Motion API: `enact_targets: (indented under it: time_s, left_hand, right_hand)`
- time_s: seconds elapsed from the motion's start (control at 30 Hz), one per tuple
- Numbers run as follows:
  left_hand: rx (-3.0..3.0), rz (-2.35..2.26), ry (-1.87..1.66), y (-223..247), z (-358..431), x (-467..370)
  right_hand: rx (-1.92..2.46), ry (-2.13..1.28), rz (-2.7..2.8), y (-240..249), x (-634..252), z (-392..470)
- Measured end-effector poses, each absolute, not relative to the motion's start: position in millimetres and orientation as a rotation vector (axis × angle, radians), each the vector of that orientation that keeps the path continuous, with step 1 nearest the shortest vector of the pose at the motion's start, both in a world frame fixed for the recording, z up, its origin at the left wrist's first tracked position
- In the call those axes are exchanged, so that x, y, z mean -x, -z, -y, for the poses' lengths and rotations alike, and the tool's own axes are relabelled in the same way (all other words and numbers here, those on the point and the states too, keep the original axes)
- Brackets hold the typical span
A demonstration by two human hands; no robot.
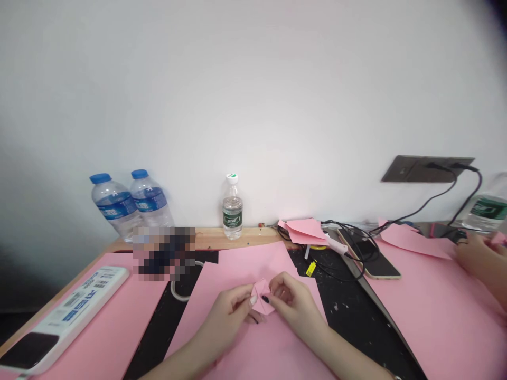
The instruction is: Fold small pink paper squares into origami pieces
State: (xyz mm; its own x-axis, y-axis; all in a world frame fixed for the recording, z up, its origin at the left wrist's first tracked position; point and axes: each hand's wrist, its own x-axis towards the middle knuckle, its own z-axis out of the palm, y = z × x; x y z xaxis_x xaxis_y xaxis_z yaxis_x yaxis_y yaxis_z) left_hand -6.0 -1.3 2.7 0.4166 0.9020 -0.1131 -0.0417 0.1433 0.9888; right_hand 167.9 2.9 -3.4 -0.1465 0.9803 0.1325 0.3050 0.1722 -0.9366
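A long white device (85, 298) with a dark end panel lies at far left on a pink sheet (114, 327). Behind it, two blue-capped bottles (114, 206) lean by the wall (253, 105), their lower parts partly covered by a pixelated patch (164, 253). A white ring (177, 295) lies on the black tabletop (152, 327).

Next comes the person's left hand (222, 314), its fingers curled inward, pinching the left edge of a small folded pink paper (259, 306) between thumb and fingers. The folded paper is held between both hands, just in front of the person, over a large pink sheet (241, 269); a small white-capped bottle (233, 211) stands upright behind. The right hand (299, 303) is also nearly closed, its dark-nailed thumb pressed on the paper's face and its fingers at the right edge; how the fingertips sit behind the paper is hard to tell.

Further right are pink paper pieces (304, 230), black cables (336, 275) with a yellow tag (311, 269), and a phone (378, 261) below a wall socket (412, 169). At the right edge, a co-worker's hand (473, 258) is near another bottle (489, 207).
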Motion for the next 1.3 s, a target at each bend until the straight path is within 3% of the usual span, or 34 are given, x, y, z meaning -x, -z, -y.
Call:
enact_targets:
  time_s: [0.33,0.4,0.6,1.3]
  left_hand:
    - [-1.224,-0.844,-0.914,2,0,2]
    - [-1.155,-0.853,-0.875,5,0,2]
    - [-1.111,-0.907,-0.822,5,2,3]
    - [-1.076,-0.886,-0.845,5,-2,2]
  right_hand:
    - [1.096,-1.526,1.198,4,-155,2]
    - [1.129,-1.452,1.285,5,-157,2]
    - [1.190,-0.707,1.718,0,-167,3]
    - [1.087,-0.704,1.830,0,-172,-2]
